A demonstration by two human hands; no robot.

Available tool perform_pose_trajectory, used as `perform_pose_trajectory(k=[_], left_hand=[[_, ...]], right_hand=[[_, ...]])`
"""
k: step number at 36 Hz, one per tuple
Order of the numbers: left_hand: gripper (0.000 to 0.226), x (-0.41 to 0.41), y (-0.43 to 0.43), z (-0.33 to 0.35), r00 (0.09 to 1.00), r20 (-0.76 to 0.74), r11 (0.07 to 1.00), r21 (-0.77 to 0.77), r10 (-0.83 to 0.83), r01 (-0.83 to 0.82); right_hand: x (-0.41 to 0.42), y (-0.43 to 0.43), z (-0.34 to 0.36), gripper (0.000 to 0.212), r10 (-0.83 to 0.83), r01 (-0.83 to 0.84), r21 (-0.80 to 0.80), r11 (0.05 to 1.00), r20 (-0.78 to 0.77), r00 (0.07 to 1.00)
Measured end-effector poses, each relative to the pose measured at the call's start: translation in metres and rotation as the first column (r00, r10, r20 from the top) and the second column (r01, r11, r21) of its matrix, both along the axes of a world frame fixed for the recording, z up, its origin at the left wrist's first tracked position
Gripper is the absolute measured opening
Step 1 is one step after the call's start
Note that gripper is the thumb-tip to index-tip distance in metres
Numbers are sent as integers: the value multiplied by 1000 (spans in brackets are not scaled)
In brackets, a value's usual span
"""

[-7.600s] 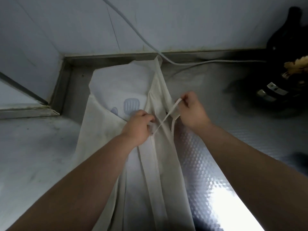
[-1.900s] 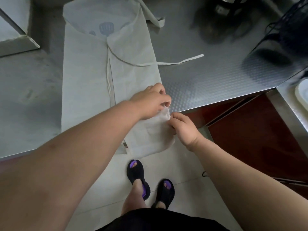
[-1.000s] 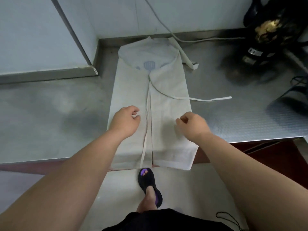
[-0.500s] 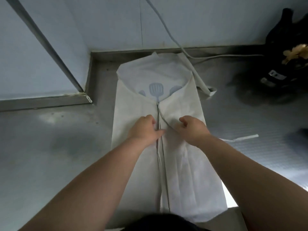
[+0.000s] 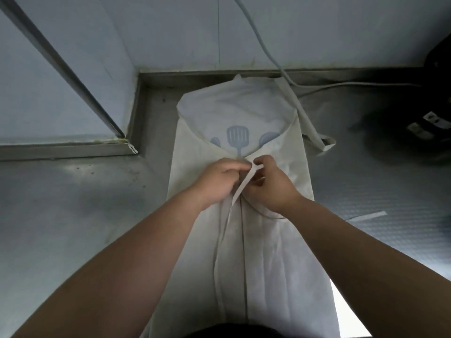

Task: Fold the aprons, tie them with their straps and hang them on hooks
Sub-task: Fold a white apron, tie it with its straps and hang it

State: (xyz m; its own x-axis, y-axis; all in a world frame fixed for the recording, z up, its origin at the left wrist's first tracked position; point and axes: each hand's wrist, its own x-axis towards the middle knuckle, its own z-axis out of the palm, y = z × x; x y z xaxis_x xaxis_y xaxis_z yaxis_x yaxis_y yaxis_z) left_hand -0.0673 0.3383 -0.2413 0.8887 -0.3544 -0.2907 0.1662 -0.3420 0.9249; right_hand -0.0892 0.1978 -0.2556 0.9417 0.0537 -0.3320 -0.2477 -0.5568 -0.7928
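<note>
A cream apron lies lengthwise on the steel counter, both long sides folded in to meet along the middle. Blue utensil prints show in the open part at the far end. My left hand and my right hand meet over the centre seam just below the prints, and both pinch a flat waist strap that runs down over the left panel. A second strap trails off to the right on the counter. The neck strap loops beside the apron's far right corner.
A grey cable runs down the back wall and along the counter's rear. Dark objects stand at the far right. A metal ledge and a slanted bar are on the left.
Both hands have moved up the seam toward the prints and closed together, lifting a strap between them. Half a second ago they lay apart on either side of the seam.
</note>
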Motion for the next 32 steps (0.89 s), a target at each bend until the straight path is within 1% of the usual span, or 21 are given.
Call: perform_pose_trajectory(k=[2,4,7,9,12,13,14,15,16,17,18,19,22,24,25,27,28,29,30,31,32], left_hand=[[45,1,1,-8,986,134,988,135,-94,76],[39,3,3,-20,961,230,961,262,-153,91],[40,4,5,-33,956,221,893,444,-191,76],[42,3,7,-37,956,162,817,565,-243,112],[37,3,10,-37,958,133,773,623,-256,120],[31,4,11,-35,957,134,771,625,-255,118],[25,6,12,-34,957,132,762,637,-257,117],[21,7,13,-32,958,127,744,658,-258,113],[22,9,14,-29,959,126,718,688,-254,100],[26,11,16,-26,961,129,685,724,-246,78],[31,14,18,-23,961,142,644,764,-236,46],[35,16,21,-20,959,165,590,807,-230,2],[48,25,31,-10,956,191,368,924,-222,-99],[53,31,42,-6,975,103,214,975,-198,-59],[54,32,47,-5,981,56,169,985,-188,-24],[54,30,53,-3,986,37,160,987,-165,-10],[56,29,53,-3,986,63,179,983,-154,-34],[59,28,51,-5,984,103,217,974,-147,-69],[60,26,49,-7,974,171,286,950,-146,-123],[55,24,47,-12,955,251,386,906,-159,-174],[46,21,44,-14,929,317,492,850,-189,-190]], right_hand=[[2,-2,0,55,19,-18,-12,1000,78,997],[5,-4,-3,42,64,-60,-32,998,130,989],[6,-8,-3,17,12,-15,17,1000,164,986],[7,-11,0,13,-99,90,69,994,136,986],[13,-20,4,14,-293,278,187,942,58,954],[16,-22,5,16,-378,364,256,896,5,926],[19,-24,7,18,-486,485,346,803,-92,869],[23,-26,9,20,-584,618,431,658,-226,780],[27,-28,12,20,-649,730,487,479,-364,668],[30,-30,14,18,-674,802,510,311,-476,564],[34,-33,15,14,-681,840,504,202,-544,490],[37,-36,15,10,-682,858,494,142,-579,447],[37,-45,14,17,-685,879,472,68,-618,385],[37,-52,13,25,-695,877,480,21,-624,358],[38,-55,11,31,-707,874,487,0,-618,344],[38,-56,11,46,-756,885,466,-16,-585,294],[39,-55,10,55,-785,897,442,-14,-560,264],[39,-53,8,64,-822,908,417,26,-508,257],[37,-49,7,74,-861,916,385,115,-421,286],[34,-44,6,79,-881,902,349,254,-301,365],[29,-37,8,75,-860,856,299,421,-169,482]])
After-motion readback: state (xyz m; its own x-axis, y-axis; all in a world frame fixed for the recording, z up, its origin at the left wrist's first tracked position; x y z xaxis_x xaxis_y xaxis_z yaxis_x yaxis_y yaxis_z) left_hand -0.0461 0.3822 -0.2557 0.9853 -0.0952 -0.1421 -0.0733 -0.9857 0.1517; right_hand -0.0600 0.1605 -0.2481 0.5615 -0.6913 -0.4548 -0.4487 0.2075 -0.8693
